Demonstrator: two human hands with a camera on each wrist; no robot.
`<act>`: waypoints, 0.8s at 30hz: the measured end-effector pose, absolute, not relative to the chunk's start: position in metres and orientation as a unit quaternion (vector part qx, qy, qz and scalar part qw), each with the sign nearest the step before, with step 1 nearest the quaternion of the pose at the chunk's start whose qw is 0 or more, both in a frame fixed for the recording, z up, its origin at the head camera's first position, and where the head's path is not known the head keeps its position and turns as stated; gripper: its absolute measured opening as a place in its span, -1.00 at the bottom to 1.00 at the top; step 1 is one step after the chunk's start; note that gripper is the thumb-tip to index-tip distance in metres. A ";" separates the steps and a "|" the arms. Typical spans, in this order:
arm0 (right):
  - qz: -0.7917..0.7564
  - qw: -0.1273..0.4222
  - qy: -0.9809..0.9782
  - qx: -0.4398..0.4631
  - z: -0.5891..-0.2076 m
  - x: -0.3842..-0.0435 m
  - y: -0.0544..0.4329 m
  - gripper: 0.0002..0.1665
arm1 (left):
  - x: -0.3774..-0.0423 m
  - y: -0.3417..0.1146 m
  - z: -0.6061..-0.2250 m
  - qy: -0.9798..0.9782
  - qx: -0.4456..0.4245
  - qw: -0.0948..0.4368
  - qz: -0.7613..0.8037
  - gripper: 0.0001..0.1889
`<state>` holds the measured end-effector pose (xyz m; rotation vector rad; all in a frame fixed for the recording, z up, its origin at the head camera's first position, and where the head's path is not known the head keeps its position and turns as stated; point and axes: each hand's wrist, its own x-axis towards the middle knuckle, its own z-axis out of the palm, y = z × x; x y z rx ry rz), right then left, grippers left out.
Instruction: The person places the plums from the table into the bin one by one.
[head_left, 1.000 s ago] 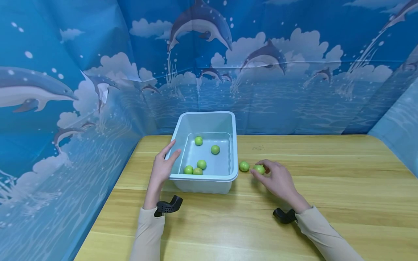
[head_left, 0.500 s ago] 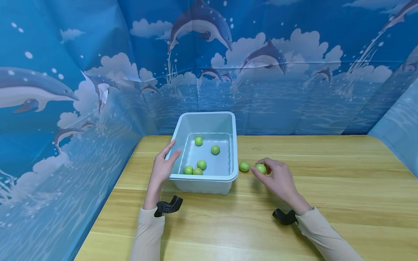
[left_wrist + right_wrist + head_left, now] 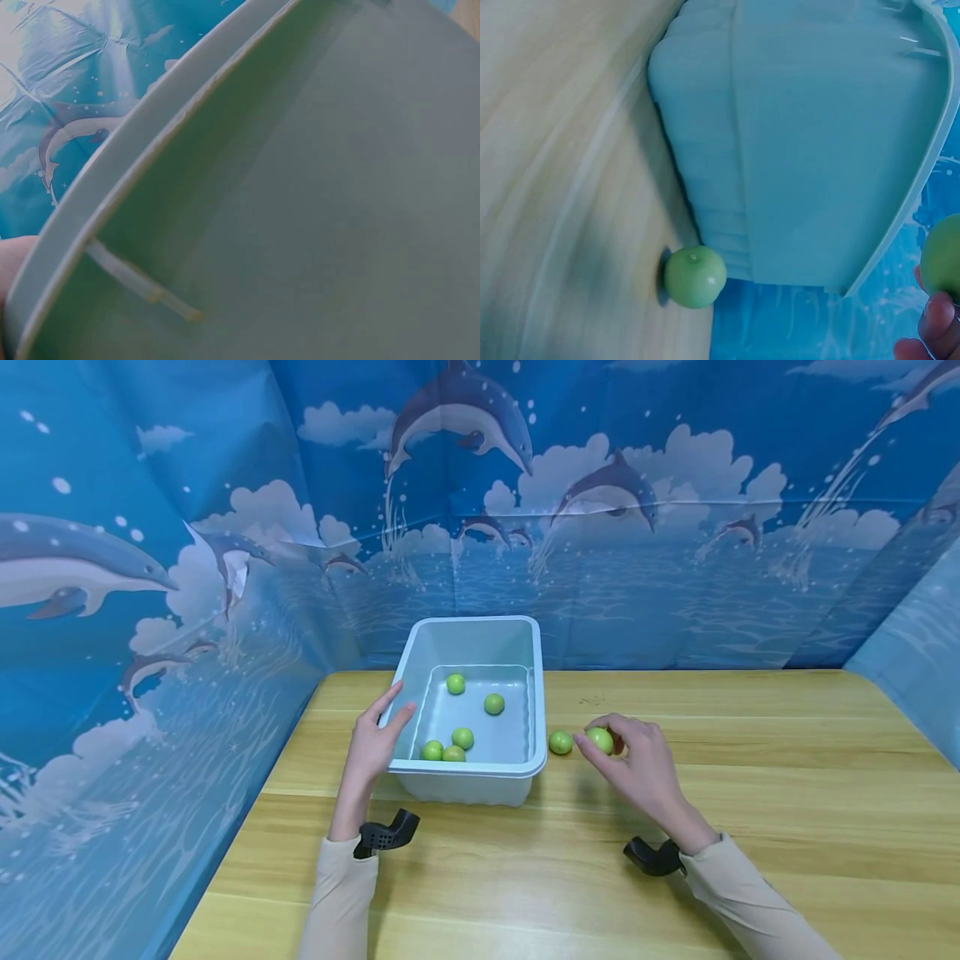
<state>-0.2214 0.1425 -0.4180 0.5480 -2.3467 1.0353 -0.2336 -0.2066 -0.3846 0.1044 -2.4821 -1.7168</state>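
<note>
In the head view, my right hand (image 3: 636, 765) pinches a small round green fruit (image 3: 599, 740) between thumb and fingers, raised a little above the table. The right wrist view shows part of this green fruit (image 3: 943, 256) with fingertips under it. A second green fruit (image 3: 560, 742) rests on the table between that hand and a pale blue plastic bin (image 3: 468, 770). My left hand (image 3: 374, 742) holds the bin's left rim, its thumb over the edge. Several green fruits lie inside the bin, one (image 3: 456, 684) near the back, another (image 3: 494, 703) near the middle.
The bin stands on a wooden table (image 3: 750, 793), toward its left side. Behind and to the left hangs a blue dolphin-print sheet (image 3: 480, 577). Black wrist mounts (image 3: 388, 832) sit on both forearms.
My right hand has lifted its green fruit slightly off the table. The left hand, the bin and the other fruits have stayed in place.
</note>
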 end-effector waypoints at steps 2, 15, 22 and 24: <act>0.384 0.259 -0.863 0.203 -0.416 -0.221 0.141 -0.86 | -0.233 -0.207 -0.385 -0.820 0.034 0.061 -0.568 -0.37; 0.384 0.270 -0.857 0.214 -0.406 -0.217 0.137 -0.87 | -0.234 -0.207 -0.385 -0.822 0.038 0.060 -0.565 -0.39; 0.385 0.279 -0.851 0.226 -0.401 -0.217 0.134 -0.83 | -0.234 -0.207 -0.385 -0.820 0.038 0.059 -0.569 -0.39; 0.384 0.278 -0.851 0.226 -0.399 -0.216 0.133 -0.82 | -0.233 -0.207 -0.385 -0.819 0.036 0.058 -0.570 -0.38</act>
